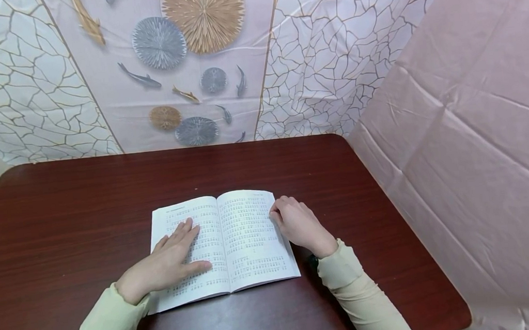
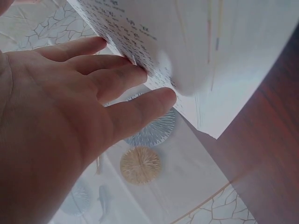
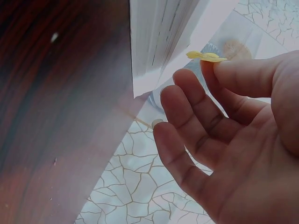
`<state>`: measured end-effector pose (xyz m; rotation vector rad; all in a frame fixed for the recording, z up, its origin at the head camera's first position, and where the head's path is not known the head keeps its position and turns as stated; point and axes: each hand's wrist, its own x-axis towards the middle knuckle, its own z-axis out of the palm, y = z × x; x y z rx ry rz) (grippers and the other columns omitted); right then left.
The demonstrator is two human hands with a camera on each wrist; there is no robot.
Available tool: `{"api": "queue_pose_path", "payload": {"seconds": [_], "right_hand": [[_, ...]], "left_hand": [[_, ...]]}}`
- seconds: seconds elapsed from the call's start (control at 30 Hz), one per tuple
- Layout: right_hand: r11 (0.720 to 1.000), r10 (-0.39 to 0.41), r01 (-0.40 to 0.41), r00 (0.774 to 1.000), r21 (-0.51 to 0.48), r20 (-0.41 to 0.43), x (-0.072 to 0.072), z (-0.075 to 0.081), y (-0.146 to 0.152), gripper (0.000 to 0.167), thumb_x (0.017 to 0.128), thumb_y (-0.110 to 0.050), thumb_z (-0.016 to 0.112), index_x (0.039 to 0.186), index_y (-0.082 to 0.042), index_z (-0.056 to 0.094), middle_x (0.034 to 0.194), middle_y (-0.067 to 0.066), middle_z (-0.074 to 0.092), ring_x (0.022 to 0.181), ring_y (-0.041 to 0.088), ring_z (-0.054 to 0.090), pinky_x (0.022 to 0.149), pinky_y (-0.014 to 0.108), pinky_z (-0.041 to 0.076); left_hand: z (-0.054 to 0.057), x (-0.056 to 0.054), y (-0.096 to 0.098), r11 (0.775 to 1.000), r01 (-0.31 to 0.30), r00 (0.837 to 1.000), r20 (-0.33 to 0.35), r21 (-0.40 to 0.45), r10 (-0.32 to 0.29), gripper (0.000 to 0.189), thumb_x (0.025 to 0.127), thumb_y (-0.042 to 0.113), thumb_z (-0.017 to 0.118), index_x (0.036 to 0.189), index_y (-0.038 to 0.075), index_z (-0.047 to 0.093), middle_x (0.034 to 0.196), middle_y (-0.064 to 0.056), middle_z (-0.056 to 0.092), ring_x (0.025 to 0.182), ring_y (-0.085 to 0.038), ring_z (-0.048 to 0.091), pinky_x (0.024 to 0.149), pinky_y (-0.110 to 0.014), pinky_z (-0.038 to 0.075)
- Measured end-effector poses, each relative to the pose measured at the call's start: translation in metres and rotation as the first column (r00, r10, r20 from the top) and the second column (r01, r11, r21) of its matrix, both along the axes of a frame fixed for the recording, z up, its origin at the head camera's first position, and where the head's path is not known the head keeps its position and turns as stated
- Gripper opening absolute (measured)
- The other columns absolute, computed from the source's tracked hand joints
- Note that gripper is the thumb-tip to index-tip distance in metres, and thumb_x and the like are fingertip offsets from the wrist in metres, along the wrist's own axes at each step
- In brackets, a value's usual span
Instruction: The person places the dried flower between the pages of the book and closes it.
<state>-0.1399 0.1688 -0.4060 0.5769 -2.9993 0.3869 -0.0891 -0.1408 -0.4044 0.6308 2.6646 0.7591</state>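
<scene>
An open book point(image 1: 246, 233) with printed pages lies on the table. My left hand point(image 1: 165, 263) rests on its left page, fingers spread and nearly straight. In the left wrist view, the fingertips point(image 2: 166, 97) meet the printed page. At the outer edge of the right page is my right hand point(image 1: 299, 224). Its thumb and index finger pinch a small, thin, yellow leaf-like piece point(image 3: 205, 57), seen in the right wrist view beside the book's page edges; the other fingers are loosely bent. From the head view this yellow piece is hidden by the hand.
The dark red-brown table point(image 1: 63, 217) has rounded corners. Behind it hangs a patterned cloth point(image 1: 321, 52) with fish and round motifs; a plain pinkish cloth point(image 1: 478, 158) stands along the right side. A small dark object point(image 1: 313, 260) shows by the right cuff.
</scene>
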Motion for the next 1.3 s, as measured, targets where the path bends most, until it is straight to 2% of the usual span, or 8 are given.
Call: {"api": "queue_pose_path", "payload": {"seconds": [0.8,1.3], "right_hand": [[0.999,0.03,-0.029,0.999,-0.024,0.039,0.0066,0.0009,-0.0053,0.007,0.096,-0.015,0.061,0.091,-0.013,0.066,0.091,-0.003,0.059,0.083,0.015,0.055,0.073,0.032,0.047],[0.998,0.06,-0.06,0.998,-0.018,0.036,0.0102,0.0033,-0.0096,0.006,0.094,-0.016,0.063,0.09,-0.014,0.065,0.088,-0.004,0.058,0.076,0.012,0.051,0.066,0.028,0.044]], "left_hand": [[-0.0004,0.0011,-0.0008,1.0,0.004,1.0,-0.001,0.018,-0.004,0.089,0.09,0.051,0.064,0.149,-0.006,0.029,0.159,-0.024,0.014,0.146,-0.04,0.012,0.109,-0.067,0.014],[-0.0016,-0.0002,-0.0005,1.0,-0.003,1.0,-0.001,0.01,0.003,0.092,0.089,0.054,0.064,0.149,-0.006,0.029,0.159,-0.023,0.014,0.145,-0.041,0.012,0.109,-0.067,0.014]]}}
